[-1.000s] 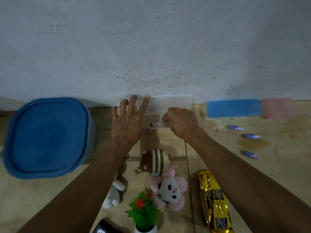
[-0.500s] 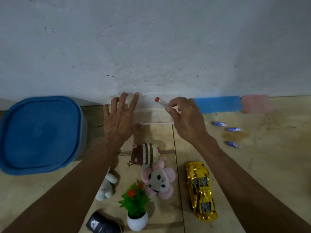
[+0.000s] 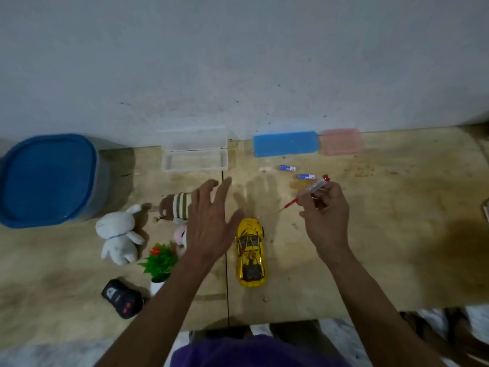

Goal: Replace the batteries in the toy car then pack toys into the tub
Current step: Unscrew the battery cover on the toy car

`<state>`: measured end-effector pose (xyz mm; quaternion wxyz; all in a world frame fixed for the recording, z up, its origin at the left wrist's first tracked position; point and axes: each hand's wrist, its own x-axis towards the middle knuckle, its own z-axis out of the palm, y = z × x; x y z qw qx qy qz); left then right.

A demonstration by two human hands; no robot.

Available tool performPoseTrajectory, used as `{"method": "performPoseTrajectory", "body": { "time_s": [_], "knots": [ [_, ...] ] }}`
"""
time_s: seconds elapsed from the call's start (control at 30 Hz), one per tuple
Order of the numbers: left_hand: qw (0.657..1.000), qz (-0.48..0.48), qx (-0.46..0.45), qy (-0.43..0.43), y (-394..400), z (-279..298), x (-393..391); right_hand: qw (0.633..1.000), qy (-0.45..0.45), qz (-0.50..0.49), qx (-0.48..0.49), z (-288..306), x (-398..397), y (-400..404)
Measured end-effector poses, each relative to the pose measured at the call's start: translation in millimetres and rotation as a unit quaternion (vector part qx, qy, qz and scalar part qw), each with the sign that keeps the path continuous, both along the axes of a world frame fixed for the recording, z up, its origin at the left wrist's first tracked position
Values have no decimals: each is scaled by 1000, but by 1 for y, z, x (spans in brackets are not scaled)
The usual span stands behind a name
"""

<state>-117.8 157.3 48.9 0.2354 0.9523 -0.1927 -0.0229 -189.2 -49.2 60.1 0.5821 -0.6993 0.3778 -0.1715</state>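
Holding a red-tipped screwdriver point(image 3: 308, 193), the right hand point(image 3: 326, 218) hovers right of the gold toy car point(image 3: 250, 254).
Left hand point(image 3: 209, 223) spread with nothing in its grip, just left of the car, over the plush toys point(image 3: 174, 207). Right grip pinches the screwdriver. Blue-lidded tub point(image 3: 50, 178) sits at the far left against the wall; two batteries point(image 3: 297, 172) lie beyond the right hand. Bare floor lies to the right.

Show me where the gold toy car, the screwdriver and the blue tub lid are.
gold toy car point(image 3: 250, 254): head view, on its roof.
screwdriver point(image 3: 312, 188): head view, on its clear handle.
blue tub lid point(image 3: 45, 178): head view, on the lid's flat top.
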Motion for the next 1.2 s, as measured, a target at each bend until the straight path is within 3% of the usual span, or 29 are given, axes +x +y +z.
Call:
{"method": "performPoseTrajectory", "body": {
  "time_s": [0.17, 0.3, 0.6, 0.7, 0.8, 0.83, 0.97, 1.2],
  "knots": [
    [992, -9, 97, 82, -39, -22, -95, 999, 6, 20, -29, -14, -57, -27],
    [961, 25, 212, 174, -64, -35, -129, 998, 26, 46, -28, -21, -88, -45],
    [943, 87, 202, 252, -79, -43, -125, 997, 40, 62, -35, -17, -120, -61],
    [955, 105, 113, 253, -71, -35, -125, 996, 37, 71, -35, -14, -125, -57],
    [953, 153, -78, 252, -56, -22, -128, 996, 16, 84, -32, -3, -126, -46],
    [933, 182, -151, 271, -51, -14, -129, 996, 5, 87, -33, 3, -125, -41],
    [793, 260, -410, 368, -31, 23, -138, 993, -36, 106, -33, 29, -124, -21],
    [666, 220, -605, 377, 1, 46, -153, 983, -83, 149, -61, 75, -126, 19]
  ]
}}
